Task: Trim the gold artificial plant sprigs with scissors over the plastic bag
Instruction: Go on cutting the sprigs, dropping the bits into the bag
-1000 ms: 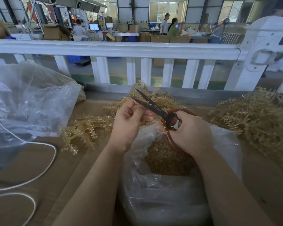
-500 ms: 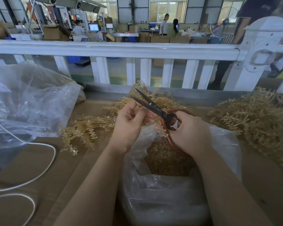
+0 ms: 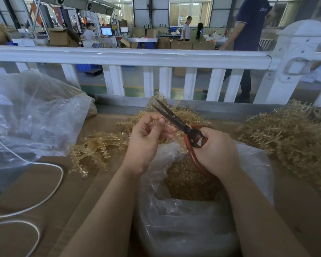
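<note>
1. Gold artificial plant sprigs (image 3: 98,151): spiky gold plastic stems lying in a loose heap on the brown cardboard-covered surface (image 3: 44,184), left of the hands; a larger tangled gold pile (image 3: 289,143) lies to the right, and more sit behind the blades.
2. Left hand (image 3: 146,138): fingers curled, thumb and fingertips pinching a small gold piece right beside the blades; the piece is too small to make out clearly.
3. Right hand (image 3: 215,151): wrapped round the red loop handles of the black-bladed scissors (image 3: 176,121); blades parted slightly, tips pointing up and away towards the white railing (image 3: 130,56).
4. Clear plastic bag (image 3: 252,164): mouth open directly beneath both hands, holding a mass of gold offcuts (image 3: 185,180).
5. Crumpled clear plastic sheeting (image 3: 35,115) and a white cable (image 3: 50,191) lie at left.
6. Hazards, as judged: the left fingertips sit very near the cutting edges, so a hasty closure could nick them; a short, springy piece may twist from the pinch; offcuts released beyond the bag's rim would scatter on the surface.
</note>
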A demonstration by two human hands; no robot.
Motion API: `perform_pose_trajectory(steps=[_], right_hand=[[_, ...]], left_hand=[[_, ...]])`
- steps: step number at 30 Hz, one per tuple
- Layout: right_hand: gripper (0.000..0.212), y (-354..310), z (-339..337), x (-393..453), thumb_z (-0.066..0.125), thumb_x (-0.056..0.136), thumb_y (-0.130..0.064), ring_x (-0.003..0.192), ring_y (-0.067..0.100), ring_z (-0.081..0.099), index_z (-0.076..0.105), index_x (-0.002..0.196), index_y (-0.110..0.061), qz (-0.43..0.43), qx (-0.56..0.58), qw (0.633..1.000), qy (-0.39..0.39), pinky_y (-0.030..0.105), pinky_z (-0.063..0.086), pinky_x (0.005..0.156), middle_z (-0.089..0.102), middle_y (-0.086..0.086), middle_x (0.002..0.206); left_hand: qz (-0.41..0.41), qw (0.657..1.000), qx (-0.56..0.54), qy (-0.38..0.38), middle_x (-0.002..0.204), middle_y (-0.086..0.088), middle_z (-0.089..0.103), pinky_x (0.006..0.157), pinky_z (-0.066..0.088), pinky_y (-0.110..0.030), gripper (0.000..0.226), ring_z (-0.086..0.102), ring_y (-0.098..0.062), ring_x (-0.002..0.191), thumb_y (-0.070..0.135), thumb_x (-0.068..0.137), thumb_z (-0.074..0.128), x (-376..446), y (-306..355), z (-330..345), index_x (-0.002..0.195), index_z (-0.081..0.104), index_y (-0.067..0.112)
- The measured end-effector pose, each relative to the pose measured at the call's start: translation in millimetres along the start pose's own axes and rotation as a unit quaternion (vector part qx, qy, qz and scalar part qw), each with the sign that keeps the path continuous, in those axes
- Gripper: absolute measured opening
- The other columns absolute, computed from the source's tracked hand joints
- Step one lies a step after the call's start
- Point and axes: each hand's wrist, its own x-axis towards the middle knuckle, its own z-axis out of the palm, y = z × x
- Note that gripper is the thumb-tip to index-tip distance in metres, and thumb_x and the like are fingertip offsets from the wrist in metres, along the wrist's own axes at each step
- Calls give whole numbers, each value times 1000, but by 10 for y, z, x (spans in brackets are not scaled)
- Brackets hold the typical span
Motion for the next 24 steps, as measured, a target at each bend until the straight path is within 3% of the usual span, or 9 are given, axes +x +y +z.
perform_pose_trajectory(steps=[6,9,13,17,21,24], right_hand=[[27,25,-8,76,77,84,-46,62,13,66,71,76,-20,100,113,987,-46,42,60,66,70,-5,65],[20,38,-9,92,78,84,-40,63,8,67,72,76,-23,126,141,980,-52,31,59,63,71,-9,66],[23,-4,-32,74,78,82,-43,59,8,69,72,76,-22,144,245,953,-106,15,50,51,72,-5,65],[32,-113,-55,63,77,74,-48,70,15,73,75,79,-16,127,328,923,-156,19,52,67,76,1,73],[8,-116,-32,70,81,82,-20,70,15,74,76,81,-14,137,326,921,-167,20,58,65,76,1,74],[7,-105,-37,77,80,83,-14,70,14,74,74,85,-11,151,317,924,-153,22,60,67,76,0,76]], left_hand=[[-9,1000,-9,0,81,-12,71,72,54,-22,13,70,-15,77,7,103,47,-7,13,-11,99,59,10],[-32,999,-35,-2,77,-2,71,72,52,-22,17,67,-13,76,10,104,45,-5,23,-19,96,59,15],[-42,998,-46,3,81,-4,69,71,50,-19,16,67,-12,78,12,105,44,-10,33,-26,97,57,15],[-29,999,-10,-22,83,-5,71,75,53,-23,12,69,-14,80,10,105,45,-36,17,8,100,55,11],[-52,998,5,-36,83,-5,73,74,54,-24,15,67,-15,77,10,104,47,-33,17,25,92,56,13],[-87,996,-4,-38,81,-7,72,67,50,-23,20,61,-15,68,6,101,48,-21,35,7,84,55,14]])
